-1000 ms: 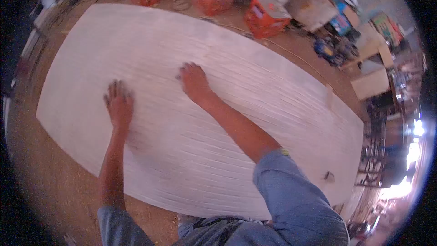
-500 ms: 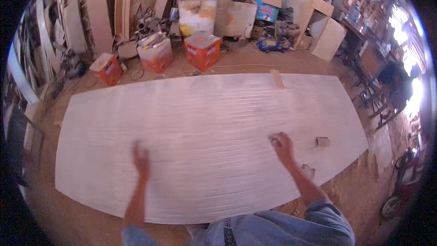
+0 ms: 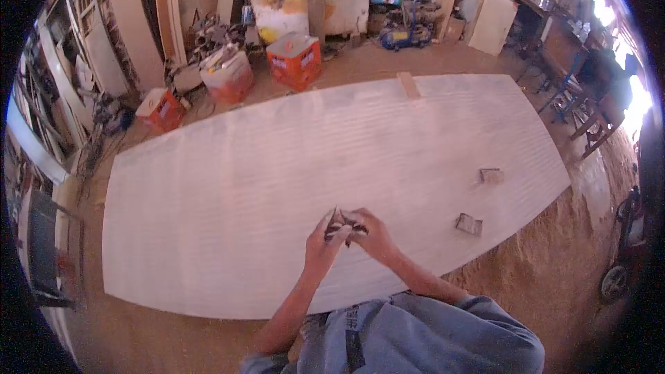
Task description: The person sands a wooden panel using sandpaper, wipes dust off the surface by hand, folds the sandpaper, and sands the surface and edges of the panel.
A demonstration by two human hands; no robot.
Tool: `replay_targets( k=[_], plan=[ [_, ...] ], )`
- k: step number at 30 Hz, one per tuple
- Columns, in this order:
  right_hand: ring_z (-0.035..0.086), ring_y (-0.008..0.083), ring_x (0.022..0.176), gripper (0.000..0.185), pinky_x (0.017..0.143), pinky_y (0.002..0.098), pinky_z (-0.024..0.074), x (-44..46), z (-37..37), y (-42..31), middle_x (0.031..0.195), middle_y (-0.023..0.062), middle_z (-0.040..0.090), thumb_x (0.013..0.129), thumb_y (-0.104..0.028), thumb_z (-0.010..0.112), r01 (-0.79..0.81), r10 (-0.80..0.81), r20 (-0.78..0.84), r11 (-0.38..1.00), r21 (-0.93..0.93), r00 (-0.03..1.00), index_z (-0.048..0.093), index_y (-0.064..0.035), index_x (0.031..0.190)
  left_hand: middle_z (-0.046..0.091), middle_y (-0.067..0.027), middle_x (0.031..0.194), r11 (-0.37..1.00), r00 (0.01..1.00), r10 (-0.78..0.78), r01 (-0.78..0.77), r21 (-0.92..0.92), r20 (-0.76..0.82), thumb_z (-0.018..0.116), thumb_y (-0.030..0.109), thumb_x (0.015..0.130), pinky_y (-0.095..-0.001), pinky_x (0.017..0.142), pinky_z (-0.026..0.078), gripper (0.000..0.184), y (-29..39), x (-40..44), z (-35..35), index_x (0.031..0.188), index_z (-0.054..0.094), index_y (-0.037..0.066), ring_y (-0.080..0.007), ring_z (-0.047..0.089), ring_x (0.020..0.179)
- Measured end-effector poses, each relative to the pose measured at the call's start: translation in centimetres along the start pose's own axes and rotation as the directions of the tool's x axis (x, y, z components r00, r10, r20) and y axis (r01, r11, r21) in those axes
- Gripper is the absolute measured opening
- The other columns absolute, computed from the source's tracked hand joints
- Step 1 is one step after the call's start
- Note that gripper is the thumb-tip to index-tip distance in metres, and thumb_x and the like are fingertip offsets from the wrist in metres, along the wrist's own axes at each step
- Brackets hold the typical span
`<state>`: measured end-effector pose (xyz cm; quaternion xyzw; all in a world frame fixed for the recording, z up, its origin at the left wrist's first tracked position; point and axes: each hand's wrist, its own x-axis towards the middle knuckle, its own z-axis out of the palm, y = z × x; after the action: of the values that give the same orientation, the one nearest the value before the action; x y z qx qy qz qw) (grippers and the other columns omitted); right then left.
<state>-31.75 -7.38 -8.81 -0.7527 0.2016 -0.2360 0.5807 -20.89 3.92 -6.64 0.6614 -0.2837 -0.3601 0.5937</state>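
Note:
My left hand (image 3: 321, 240) and my right hand (image 3: 375, 233) meet above the near middle of a large pale board (image 3: 228, 194). Between them is a small dark folded piece that looks like sandpaper (image 3: 336, 227), its pointed edges sticking up past the fingers. Both hands are closed on it, thumbs toward each other; the fingers hide much of it. To the right, two small dusty rectangular pads, an upper pad (image 3: 492, 176) and a lower pad (image 3: 469, 224), lie on the board.
A short wooden strip (image 3: 409, 86) lies over the board's far edge. Behind stand an orange box (image 3: 294, 62), a smaller orange box (image 3: 161, 109) and an open red-and-white container (image 3: 228, 77). A blue compressor (image 3: 405, 37) sits at the back; a wheel (image 3: 614, 282) is at right.
My hands were wide apart over the board, the right one holding something small. Now they have come together in the middle around the dark piece. The view has tilted down.

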Motion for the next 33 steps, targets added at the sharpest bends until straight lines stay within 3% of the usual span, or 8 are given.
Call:
replay_targets(
  k=[5, 13, 19, 23, 26, 29, 31, 33],
  plan=[
    [0.060, 0.0128, 0.091, 0.034, 0.078, 0.0271, 0.0511, 0.1, -1.9, 0.3, 0.103, 0.0053, 0.059, 0.084, -0.004, 0.065, -0.194, 0.186, 0.063, 0.968, 0.157, 0.981, 0.057, -0.0007, 0.117, 0.059, -0.0128, 0.109, 0.964, 0.986, 0.166, -0.167, 0.208, 0.025, 0.074, 0.015, 0.079, -0.0283, 0.080, 0.053, 0.073, -0.3, -0.8, 1.0, 0.140, 0.035, 0.002, -0.0178, 0.061, 0.097],
    [0.060, 0.0134, 0.084, 0.031, 0.076, 0.0288, 0.0507, -1.3, -2.9, -1.1, 0.094, 0.0052, 0.063, 0.084, -0.009, 0.065, -0.088, 0.095, -0.052, 0.989, 0.121, 0.994, 0.058, -0.0032, 0.113, 0.054, -0.0150, 0.120, 0.909, 0.942, 0.306, -0.333, 0.253, 0.140, 0.066, 0.000, 0.081, -0.0330, 0.083, 0.055, 0.069, -0.4, -0.6, 2.4, 0.141, 0.035, 0.008, -0.0228, 0.060, 0.103],
    [0.054, 0.0078, 0.082, 0.020, 0.072, 0.0252, 0.0460, -1.3, -3.2, -0.3, 0.087, 0.0007, 0.058, 0.092, -0.013, 0.055, -0.041, 0.047, -0.092, 0.997, 0.066, 0.995, 0.060, -0.0010, 0.107, 0.055, -0.0151, 0.121, 0.970, 0.976, 0.183, -0.199, 0.142, 0.120, 0.061, -0.004, 0.081, -0.0309, 0.082, 0.053, 0.066, -1.3, 0.1, 2.1, 0.141, 0.035, 0.007, -0.0205, 0.060, 0.103],
    [0.059, 0.0150, 0.082, 0.020, 0.074, 0.0283, 0.0470, -1.1, -3.4, -0.3, 0.085, 0.0070, 0.064, 0.091, -0.011, 0.051, -0.173, 0.179, -0.137, 0.984, 0.051, 0.974, 0.062, -0.0015, 0.105, 0.059, -0.0125, 0.117, 0.996, 0.994, 0.062, -0.056, -0.064, 0.087, 0.061, 0.003, 0.085, -0.0300, 0.081, 0.051, 0.057, -2.9, 0.5, 1.5, 0.138, 0.042, 0.006, -0.0188, 0.058, 0.103],
    [0.058, 0.0162, 0.076, 0.019, 0.070, 0.0291, 0.0471, -0.7, -3.1, 0.3, 0.082, 0.0086, 0.063, 0.091, -0.011, 0.053, -0.137, 0.132, -0.109, 0.990, -0.033, 0.985, 0.062, -0.0020, 0.104, 0.062, -0.0064, 0.100, 0.987, 0.996, 0.089, -0.087, -0.134, 0.005, 0.060, 0.000, 0.084, -0.0252, 0.076, 0.048, 0.050, -2.3, 0.9, 1.3, 0.132, 0.049, 0.007, -0.0112, 0.058, 0.092],
    [0.058, 0.0165, 0.072, 0.018, 0.066, 0.0305, 0.0476, -0.5, -2.5, -0.1, 0.079, 0.0100, 0.061, 0.088, -0.013, 0.057, -0.076, 0.067, -0.084, 0.992, -0.104, 0.994, 0.062, -0.0024, 0.103, 0.062, -0.0038, 0.091, 0.996, 0.999, 0.041, -0.039, 0.074, -0.026, 0.060, 0.001, 0.085, -0.0250, 0.072, 0.047, 0.031, -1.3, 1.1, 1.0, 0.115, 0.058, 0.004, -0.0094, 0.056, 0.082],
    [0.058, 0.0165, 0.071, 0.019, 0.065, 0.0313, 0.0481, -0.2, -2.5, -0.3, 0.077, 0.0105, 0.061, 0.087, -0.014, 0.059, -0.054, 0.044, -0.092, 0.993, -0.109, 0.995, 0.062, -0.0025, 0.102, 0.062, -0.0024, 0.088, 0.992, 0.968, 0.129, -0.129, 0.014, -0.217, 0.064, 0.008, 0.085, -0.0265, 0.070, 0.047, 0.018, -2.5, 1.8, 1.0, 0.101, 0.058, 0.003, -0.0100, 0.057, 0.078],
    [0.061, 0.0155, 0.072, 0.020, 0.066, 0.0303, 0.0492, 0.0, -2.9, -0.3, 0.077, 0.0109, 0.062, 0.085, -0.014, 0.063, -0.266, 0.282, 0.022, 0.926, -0.270, 0.959, 0.062, -0.0026, 0.102, 0.061, -0.0025, 0.087, 0.982, 0.941, 0.091, -0.139, -0.130, -0.326, 0.064, 0.008, 0.085, -0.0267, 0.070, 0.047, 0.017, -2.7, 1.9, 1.0, 0.100, 0.058, 0.003, -0.0096, 0.056, 0.077]
  ],
)
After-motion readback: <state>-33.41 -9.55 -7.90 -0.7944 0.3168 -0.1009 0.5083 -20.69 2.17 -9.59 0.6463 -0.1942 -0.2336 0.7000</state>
